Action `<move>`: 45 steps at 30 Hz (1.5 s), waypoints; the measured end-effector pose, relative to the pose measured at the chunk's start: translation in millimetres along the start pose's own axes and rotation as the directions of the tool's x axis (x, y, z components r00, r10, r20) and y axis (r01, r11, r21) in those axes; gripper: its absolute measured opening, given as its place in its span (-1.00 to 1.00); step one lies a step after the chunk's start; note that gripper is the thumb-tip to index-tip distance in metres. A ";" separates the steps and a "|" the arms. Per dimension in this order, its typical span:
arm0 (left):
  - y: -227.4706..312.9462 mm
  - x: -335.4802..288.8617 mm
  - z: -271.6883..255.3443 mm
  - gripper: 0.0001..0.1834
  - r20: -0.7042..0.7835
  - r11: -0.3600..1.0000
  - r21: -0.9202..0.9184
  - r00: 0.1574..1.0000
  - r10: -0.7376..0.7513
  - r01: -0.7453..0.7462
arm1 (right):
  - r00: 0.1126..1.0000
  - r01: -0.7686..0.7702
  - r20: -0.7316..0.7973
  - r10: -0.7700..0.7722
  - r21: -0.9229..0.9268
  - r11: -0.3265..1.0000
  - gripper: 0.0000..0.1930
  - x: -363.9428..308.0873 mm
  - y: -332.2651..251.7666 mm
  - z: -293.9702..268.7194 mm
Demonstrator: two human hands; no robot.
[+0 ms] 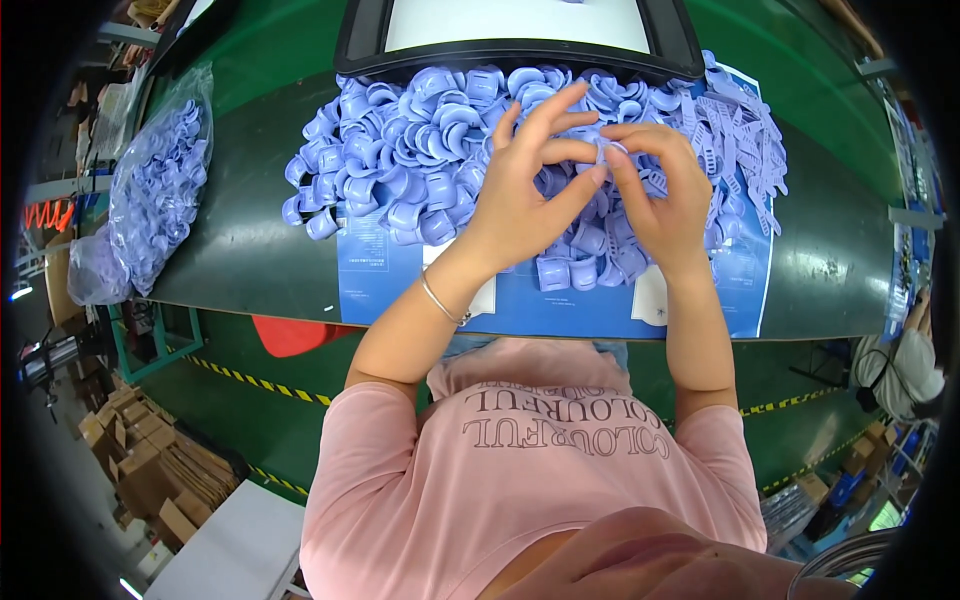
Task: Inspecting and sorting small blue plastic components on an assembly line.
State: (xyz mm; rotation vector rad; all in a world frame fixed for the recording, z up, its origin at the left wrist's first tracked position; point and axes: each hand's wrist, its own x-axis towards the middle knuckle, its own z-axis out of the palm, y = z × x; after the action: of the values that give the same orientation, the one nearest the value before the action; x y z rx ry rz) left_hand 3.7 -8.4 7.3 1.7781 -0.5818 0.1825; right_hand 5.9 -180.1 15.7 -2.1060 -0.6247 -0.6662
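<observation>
Over the pile, my two hands meet at a small lavender plastic piece (608,150), mostly hidden by the fingertips. My right hand (662,195) pinches it between thumb and forefinger. Thumb and forefinger of my left hand (535,185) close on its left side, while the other fingers of that hand fan upward. Beneath and behind lies a heap of curved lavender plastic pieces (410,140). To the right of it, flat slotted lavender strips (738,140) are piled up.
A black-rimmed tray (520,52) with a white bottom stands behind the heap. Blue printed sheets (590,310) lie under the pieces on the dark green table (260,220). A clear bag of lavender pieces (160,190) sits at the left edge. A red stool (295,335) shows below.
</observation>
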 end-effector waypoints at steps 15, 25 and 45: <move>-2.0 -0.9 6.2 -0.32 -0.016 0.927 0.334 0.983 0.184 -0.169 | 1.000 -0.021 -0.021 0.018 -0.161 0.987 -0.92 4.0 7.0 -4.0; -9.4 0.1 4.5 -0.30 -0.116 0.910 0.393 0.975 0.189 -0.129 | 0.998 0.038 0.046 -0.031 -0.146 0.989 -0.91 2.6 1.6 -0.8; -8.5 1.3 4.6 -0.25 -0.077 0.942 0.329 0.992 0.097 -0.066 | 0.987 0.024 0.158 -0.007 -0.104 0.994 -0.91 4.0 11.5 -10.9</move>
State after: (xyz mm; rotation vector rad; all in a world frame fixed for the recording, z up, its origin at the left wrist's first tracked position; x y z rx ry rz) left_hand 7.9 -11.6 -0.8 2.0536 -0.5838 0.4376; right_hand 13.5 -194.4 17.6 -2.2709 -0.7066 -0.5551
